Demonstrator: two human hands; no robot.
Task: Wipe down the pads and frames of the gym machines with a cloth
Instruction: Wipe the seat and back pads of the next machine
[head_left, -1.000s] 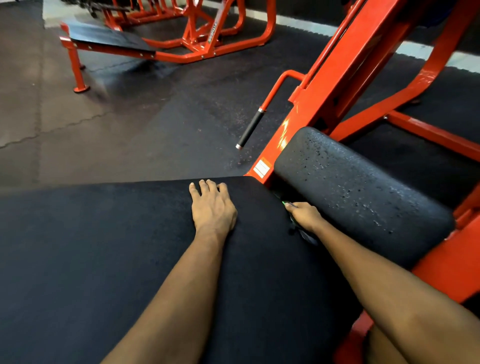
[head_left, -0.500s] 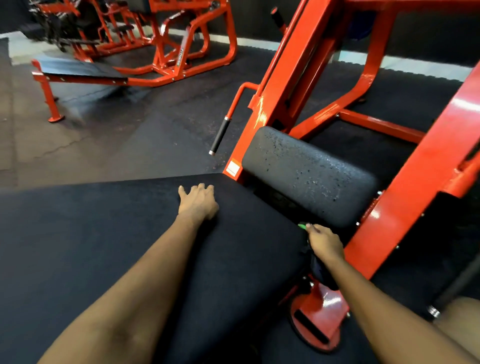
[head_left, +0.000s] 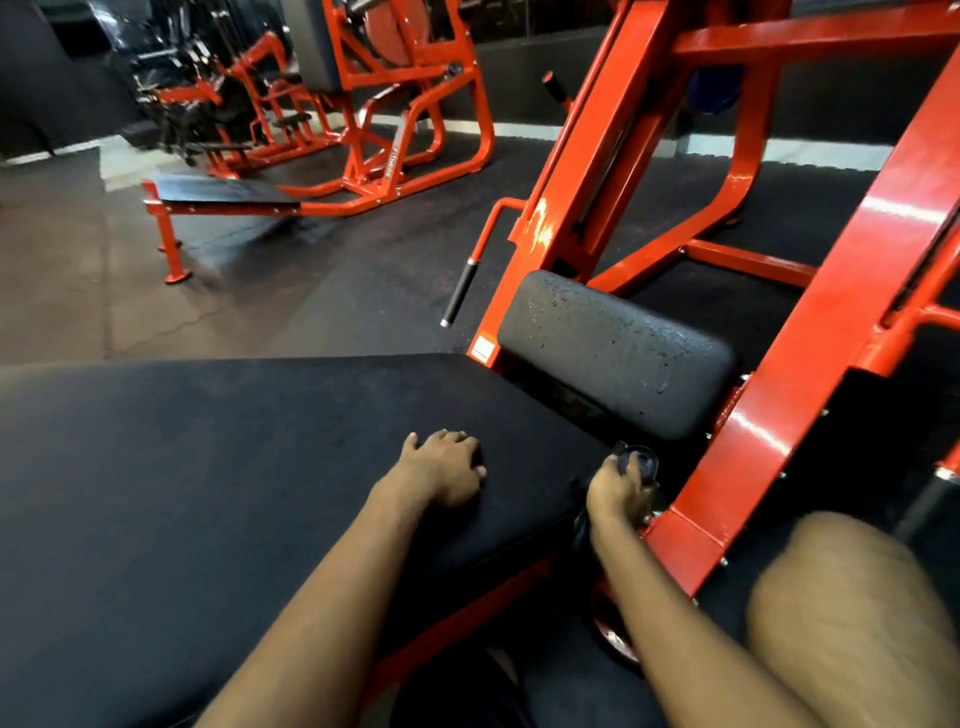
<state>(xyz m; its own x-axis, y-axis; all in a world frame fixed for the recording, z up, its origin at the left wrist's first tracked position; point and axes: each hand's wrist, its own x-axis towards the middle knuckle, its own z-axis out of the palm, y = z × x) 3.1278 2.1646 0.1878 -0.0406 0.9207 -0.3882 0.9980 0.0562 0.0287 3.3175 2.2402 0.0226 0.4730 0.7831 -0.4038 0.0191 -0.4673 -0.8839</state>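
So the person is leaning over the big black pad (head_left: 218, 467) of an orange gym machine, and both bare arms are reaching forward across it. The left hand (head_left: 441, 470) is resting on top of the pad near its far right corner, fingers loosely bent with the tips touching the vinyl, not holding anything. The right hand (head_left: 618, 491) is gripping a dark cloth (head_left: 638, 461), bunched up in curled fingers, right at the pad's right edge, in the gap between the pad and the slanted orange frame (head_left: 810, 395). A bit of the cloth is poking out above the knuckles and more seems to be hanging down under the wrist, though it's dark there and hard to make out. Just beyond the cloth a smaller black pad (head_left: 613, 353) is sitting tilted against the frame, and its surface is looking speckled. A white sticker (head_left: 484, 347) is showing on the frame at that pad's left corner, and a handle with a black grip (head_left: 460, 291) is hanging down just beyond it. The person's knee (head_left: 841, 613) is showing blurry at lower right. Farther back, on the dark rubber floor (head_left: 291, 291), a low flat bench (head_left: 223, 196) and another orange machine (head_left: 400, 124) are standing well apart from all this.
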